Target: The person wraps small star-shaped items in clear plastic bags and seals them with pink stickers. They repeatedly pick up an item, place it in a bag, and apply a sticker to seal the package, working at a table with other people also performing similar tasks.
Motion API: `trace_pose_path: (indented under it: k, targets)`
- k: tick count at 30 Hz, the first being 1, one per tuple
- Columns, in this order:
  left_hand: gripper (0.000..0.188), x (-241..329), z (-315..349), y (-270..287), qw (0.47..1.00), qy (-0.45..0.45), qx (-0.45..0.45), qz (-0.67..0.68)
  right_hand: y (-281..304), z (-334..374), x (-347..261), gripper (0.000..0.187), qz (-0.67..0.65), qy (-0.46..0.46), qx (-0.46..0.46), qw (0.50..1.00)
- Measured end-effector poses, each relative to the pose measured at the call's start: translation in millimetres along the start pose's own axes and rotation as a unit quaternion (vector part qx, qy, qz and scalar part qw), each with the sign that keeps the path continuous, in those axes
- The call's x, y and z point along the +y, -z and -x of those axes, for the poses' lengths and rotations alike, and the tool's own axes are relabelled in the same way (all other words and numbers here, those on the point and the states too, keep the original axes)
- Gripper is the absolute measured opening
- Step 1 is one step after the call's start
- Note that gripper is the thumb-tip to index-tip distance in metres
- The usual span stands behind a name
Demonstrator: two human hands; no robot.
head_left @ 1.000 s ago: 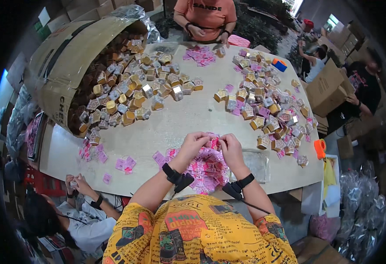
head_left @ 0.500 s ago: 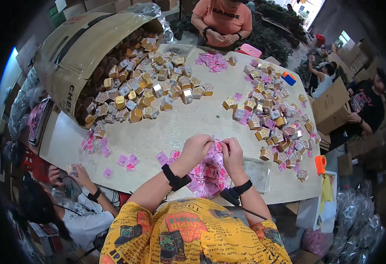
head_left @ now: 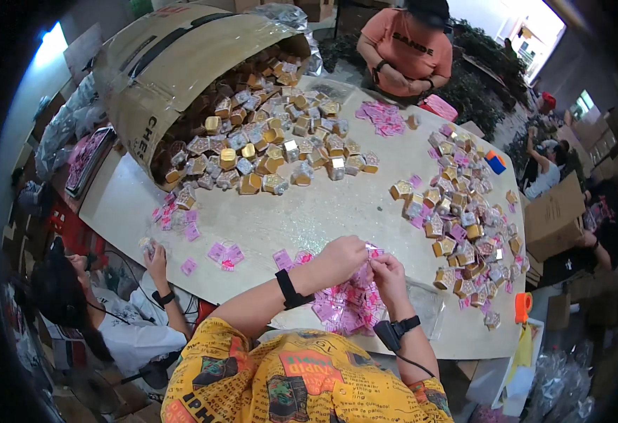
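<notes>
My left hand [head_left: 343,264] and my right hand [head_left: 391,279] are close together over the near side of the table, fingers closed. Between their fingertips shows a small pink card [head_left: 373,251], pinched from both sides; the left fingertips are partly hidden. Right below lies a heap of pink printed cards [head_left: 344,310], some touching my wrists' surroundings. Loose pink cards [head_left: 226,255] lie to the left. To the right spreads a pile of small gold-and-clear house-shaped boxes [head_left: 464,229], mixed with pink cards.
A big carton [head_left: 175,77] lies on its side at the back left, spilling more gold boxes [head_left: 274,158]. Orange tape dispenser [head_left: 523,307] sits at the right edge, a blue-and-orange one [head_left: 495,162] farther back. Co-workers stand across and sit at left; another holds a carton [head_left: 554,217].
The view has shifted, so the table appears lower and farther right. My left hand has turned its knuckles more upward; both hands stay together at the pink card. The co-worker at left has lowered one hand.
</notes>
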State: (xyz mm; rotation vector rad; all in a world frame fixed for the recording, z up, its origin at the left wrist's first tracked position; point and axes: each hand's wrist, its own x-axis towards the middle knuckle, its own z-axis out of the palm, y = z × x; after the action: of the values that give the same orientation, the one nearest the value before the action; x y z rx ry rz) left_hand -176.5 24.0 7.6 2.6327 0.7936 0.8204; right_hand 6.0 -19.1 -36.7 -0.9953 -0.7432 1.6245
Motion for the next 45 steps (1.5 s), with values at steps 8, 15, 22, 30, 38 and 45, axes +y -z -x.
trace_pose_path:
  k: [8, 15, 22, 30, 38, 45]
  targets:
    - [0.009, -18.1, -15.7, 13.4, 0.985, -0.139, -0.035, -0.097, 16.2, -21.0, -13.0, 0.002, 0.079, -0.132, -0.055, 0.987]
    - [0.01, -48.0, -8.0, -30.9, 0.989, 0.113, -0.081, 0.054, 5.4, -37.3, -9.9, 0.006, 0.373, 0.016, -0.067, 0.925]
    - [0.02, -86.2, 8.3, -52.3, 0.816, 0.411, -0.171, 0.368, -9.7, -50.7, 2.8, 0.005, 0.675, 0.293, -0.145, 0.662]
    - [0.03, -207.4, 33.1, -34.2, 0.898, 0.397, 0.02, -0.187, 4.9, -55.4, 8.9, 0.005, 0.663, 0.265, -0.09, 0.694]
    - [0.033, -260.7, 70.3, -16.1, 0.855, 0.48, 0.017, -0.196, 23.2, -39.4, -0.5, 0.006, 0.649, 0.203, -0.047, 0.732]
    - [0.06, -229.9, 74.6, -18.6, 0.839, 0.535, 0.04, 0.093, -14.7, -54.7, -24.4, 0.006, 0.591, 0.242, -0.059, 0.767]
